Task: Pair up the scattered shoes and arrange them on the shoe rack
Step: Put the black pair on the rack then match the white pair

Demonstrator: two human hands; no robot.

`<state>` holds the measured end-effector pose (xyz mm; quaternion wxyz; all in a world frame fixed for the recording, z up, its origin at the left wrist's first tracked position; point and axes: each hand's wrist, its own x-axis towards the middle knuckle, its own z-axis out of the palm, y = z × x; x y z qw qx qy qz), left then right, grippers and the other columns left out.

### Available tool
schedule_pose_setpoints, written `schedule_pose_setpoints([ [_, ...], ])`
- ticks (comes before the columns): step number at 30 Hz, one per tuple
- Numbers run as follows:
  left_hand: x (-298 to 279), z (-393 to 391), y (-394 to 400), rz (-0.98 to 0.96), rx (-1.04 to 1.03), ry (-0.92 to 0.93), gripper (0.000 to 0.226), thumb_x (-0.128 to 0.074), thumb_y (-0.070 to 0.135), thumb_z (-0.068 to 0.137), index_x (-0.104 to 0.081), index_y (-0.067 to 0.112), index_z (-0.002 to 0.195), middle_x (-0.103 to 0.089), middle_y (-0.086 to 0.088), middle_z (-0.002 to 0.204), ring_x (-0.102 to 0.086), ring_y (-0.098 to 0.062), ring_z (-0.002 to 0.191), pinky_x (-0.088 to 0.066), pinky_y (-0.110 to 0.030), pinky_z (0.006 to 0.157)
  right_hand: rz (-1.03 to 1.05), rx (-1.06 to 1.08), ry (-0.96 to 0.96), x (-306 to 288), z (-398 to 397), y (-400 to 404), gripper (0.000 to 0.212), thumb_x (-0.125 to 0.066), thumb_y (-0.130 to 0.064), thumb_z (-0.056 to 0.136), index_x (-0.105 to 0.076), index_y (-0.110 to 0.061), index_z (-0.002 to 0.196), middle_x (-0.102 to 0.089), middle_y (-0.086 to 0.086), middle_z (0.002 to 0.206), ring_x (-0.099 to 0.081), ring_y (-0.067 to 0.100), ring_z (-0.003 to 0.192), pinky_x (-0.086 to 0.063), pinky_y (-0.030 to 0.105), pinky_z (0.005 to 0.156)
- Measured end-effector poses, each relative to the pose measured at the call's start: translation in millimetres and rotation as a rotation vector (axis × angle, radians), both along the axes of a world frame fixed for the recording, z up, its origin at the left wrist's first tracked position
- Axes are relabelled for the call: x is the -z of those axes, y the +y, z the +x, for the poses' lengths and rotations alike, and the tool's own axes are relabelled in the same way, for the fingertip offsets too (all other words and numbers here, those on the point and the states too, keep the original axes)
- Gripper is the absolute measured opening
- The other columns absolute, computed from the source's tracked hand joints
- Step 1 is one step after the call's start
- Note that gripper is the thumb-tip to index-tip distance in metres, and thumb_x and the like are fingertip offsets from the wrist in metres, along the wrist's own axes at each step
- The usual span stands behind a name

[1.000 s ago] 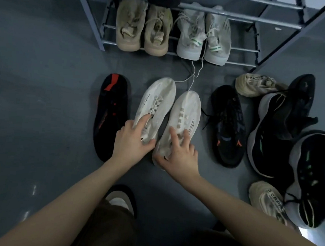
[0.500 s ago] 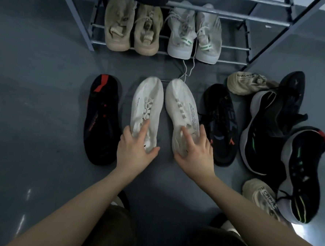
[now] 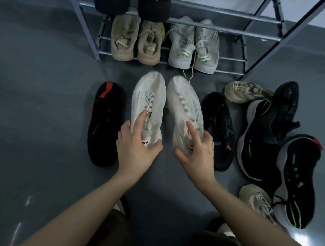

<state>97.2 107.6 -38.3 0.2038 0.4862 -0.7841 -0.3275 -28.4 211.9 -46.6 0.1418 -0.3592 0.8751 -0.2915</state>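
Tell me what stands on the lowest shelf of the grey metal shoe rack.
On the grey metal shoe rack, the lowest shelf holds a beige sneaker pair and a white sneaker pair with green tabs. Their toes are covered by the upper rail and two black shoes.

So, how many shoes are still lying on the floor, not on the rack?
8: black-red shoe, two white shoes in the hands, black shoe, two beige, two black-green. More may be hidden.

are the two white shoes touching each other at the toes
Touching. In the head view the left white shoe and right white shoe press together near the toes with no floor showing between, then spread apart toward the heels.
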Motion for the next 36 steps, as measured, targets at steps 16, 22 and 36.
schedule_pose_setpoints([
  [16, -136.6, -106.3, -46.8, -0.224, 0.09, 0.184, 0.072, -0.07, 0.043, 0.068, -0.038, 0.033, 0.132, -0.049, -0.005, 0.115, -0.047, -0.022, 0.105, -0.041, -0.039, 0.093, -0.275, 0.149, 0.261, -138.4, -85.4, -40.1, 0.066, -0.07, -0.04, 0.071, -0.045, -0.037, 0.132, -0.047, 0.014, 0.126, -0.046, 0.03, 0.113, -0.038, 0.049, 0.097],
  [22, -147.9, -167.2, -97.9, -0.21, 0.098, 0.17, 0.074, -0.07, 0.042, 0.068, -0.037, 0.032, 0.134, -0.048, -0.008, 0.119, -0.044, -0.028, 0.108, -0.038, -0.039, 0.094, -0.291, 0.176, 0.207, -145.4, -136.8, -96.5, 0.062, -0.065, -0.043, 0.072, -0.043, -0.039, 0.13, -0.048, 0.01, 0.122, -0.043, 0.028, 0.112, -0.039, 0.051, 0.095],
  [36, -106.5, -267.9, -184.2, -0.176, 0.1, 0.066, 0.053, -0.069, 0.042, 0.073, -0.043, 0.02, 0.114, -0.047, -0.011, 0.113, -0.039, -0.031, 0.107, -0.028, -0.033, 0.083, -0.252, 0.176, 0.183, -106.6, -233.6, -192.4, 0.063, -0.069, -0.043, 0.072, -0.045, -0.027, 0.129, -0.052, 0.009, 0.114, -0.049, 0.032, 0.103, -0.039, 0.047, 0.094],
])
